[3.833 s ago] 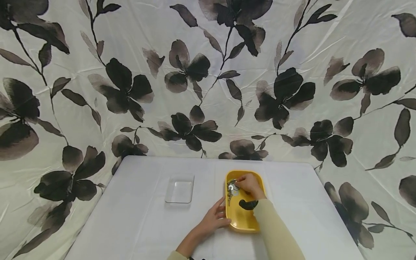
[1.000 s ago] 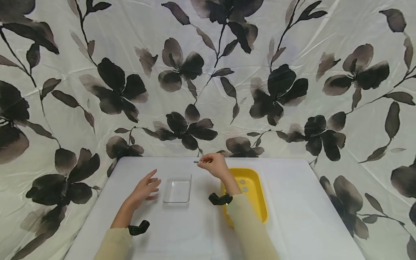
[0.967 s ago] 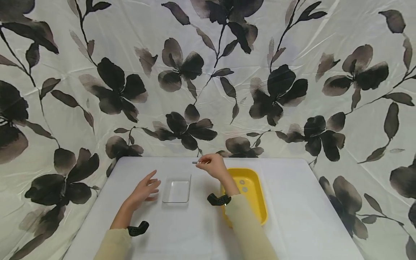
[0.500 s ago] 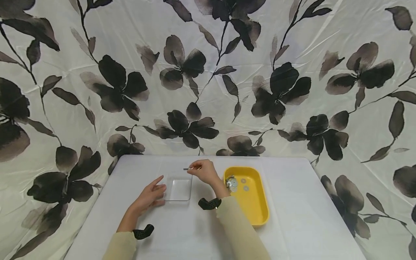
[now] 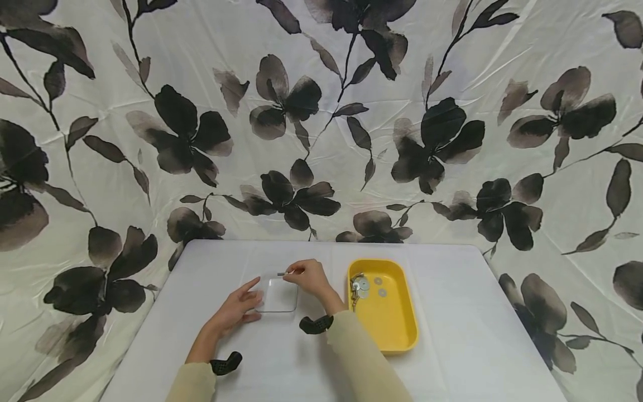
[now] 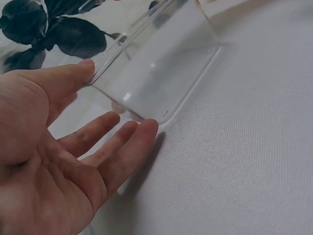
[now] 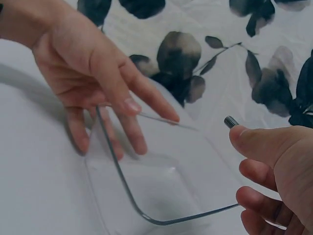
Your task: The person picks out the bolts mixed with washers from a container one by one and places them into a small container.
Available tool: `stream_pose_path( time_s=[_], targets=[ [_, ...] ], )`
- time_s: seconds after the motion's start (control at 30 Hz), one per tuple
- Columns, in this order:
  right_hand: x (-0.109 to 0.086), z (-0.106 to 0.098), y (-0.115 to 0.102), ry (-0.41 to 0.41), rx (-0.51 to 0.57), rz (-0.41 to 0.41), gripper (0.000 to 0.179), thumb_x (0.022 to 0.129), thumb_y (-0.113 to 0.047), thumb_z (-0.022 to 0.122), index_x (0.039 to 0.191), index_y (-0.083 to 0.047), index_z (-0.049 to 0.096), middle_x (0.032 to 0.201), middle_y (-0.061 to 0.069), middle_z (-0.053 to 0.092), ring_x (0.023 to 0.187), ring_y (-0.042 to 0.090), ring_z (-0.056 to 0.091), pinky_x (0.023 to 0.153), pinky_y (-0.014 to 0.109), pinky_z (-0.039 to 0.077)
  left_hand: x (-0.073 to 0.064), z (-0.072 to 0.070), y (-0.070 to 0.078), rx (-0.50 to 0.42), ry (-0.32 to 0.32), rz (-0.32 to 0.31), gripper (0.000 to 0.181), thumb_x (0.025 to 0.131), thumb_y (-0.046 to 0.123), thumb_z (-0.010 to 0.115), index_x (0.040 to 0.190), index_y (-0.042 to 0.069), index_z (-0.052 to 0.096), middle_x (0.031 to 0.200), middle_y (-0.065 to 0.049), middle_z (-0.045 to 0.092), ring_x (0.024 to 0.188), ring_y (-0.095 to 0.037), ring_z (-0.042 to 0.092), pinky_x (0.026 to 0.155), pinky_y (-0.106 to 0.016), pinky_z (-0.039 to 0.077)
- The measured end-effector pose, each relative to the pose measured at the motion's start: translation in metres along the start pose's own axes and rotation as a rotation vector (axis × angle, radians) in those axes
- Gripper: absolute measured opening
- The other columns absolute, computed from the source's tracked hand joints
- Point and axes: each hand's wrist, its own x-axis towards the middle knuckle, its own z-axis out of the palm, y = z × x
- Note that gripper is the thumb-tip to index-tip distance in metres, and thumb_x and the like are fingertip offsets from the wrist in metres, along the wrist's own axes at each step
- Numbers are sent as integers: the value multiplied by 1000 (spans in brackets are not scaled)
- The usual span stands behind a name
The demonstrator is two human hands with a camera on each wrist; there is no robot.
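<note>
My right hand [image 5: 310, 279] pinches a small metal bolt [image 7: 231, 122] between thumb and fingers, its threaded end sticking out; the rest is hidden in the grip. It holds the bolt over the far right part of a clear square container [image 5: 280, 296], above the rim. At the container's left side is my left hand [image 5: 233, 311], its fingers spread and fairly straight. In the left wrist view its fingertips rest against the clear wall, with the thumb at the rim. No contents show inside the container.
Right of the container stands a yellow tray [image 5: 389, 332]. Several washers [image 5: 362, 286] and metal bolts [image 5: 354, 304] lie at its left side, with two washers apart from them. A white-covered table [image 5: 467, 335] bears everything, and a floral cloth [image 5: 311, 139] hangs behind.
My right hand has carried the bolt from the yellow tray left, then down toward the clear container. My left hand has left the tray's side and moved to the container's left wall.
</note>
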Motion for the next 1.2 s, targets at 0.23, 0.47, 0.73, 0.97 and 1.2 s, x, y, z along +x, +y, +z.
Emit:
stream_pose_path(
  time_s=[0.23, 0.47, 0.73, 0.97, 1.2],
  targets=[
    [-2, 6, 6, 6, -1, -8, 12, 82, -22, 80, 88, -12, 77, 70, -8, 63, 64, 7, 52, 53, 20, 43, 2, 3, -1, -15, -1, 9, 64, 99, 12, 57, 155, 20, 27, 145, -27, 38, 126, -42, 45, 86, -45, 55],
    [-6, 12, 8, 19, -6, -26, 20, 81, -22, 81, 94, -7, 77, 68, -8, 63, 61, 6, 52, 51, 20, 42, 1, 6, -1, -17, -9, 13, 65, 99, 14, 57, 155, 18, 25, 146, -29, 35, 129, -45, 40, 87, -45, 55],
    [-7, 16, 12, 7, 37, -8, 26, 81, -21, 80, 100, -3, 75, 70, -5, 63, 64, 6, 53, 53, 20, 43, -2, 6, -3, -38, 2, 0, 65, 99, 13, 57, 155, 17, 25, 146, -30, 34, 129, -46, 40, 86, -46, 55],
    [-6, 13, 11, -17, 9, -15, 22, 83, -22, 78, 98, -5, 75, 72, -6, 62, 65, 7, 52, 54, 20, 43, -3, 4, -3, -34, 26, -7, 66, 98, 15, 59, 155, 20, 27, 145, -27, 36, 128, -44, 42, 86, -44, 55],
    [-7, 8, 11, -18, 20, -17, 20, 84, -21, 78, 98, -5, 75, 73, -4, 63, 66, 9, 53, 54, 21, 44, -4, 4, -2, -29, 32, 0, 66, 98, 17, 60, 155, 18, 26, 144, -29, 37, 124, -43, 46, 86, -44, 55]
  ],
)
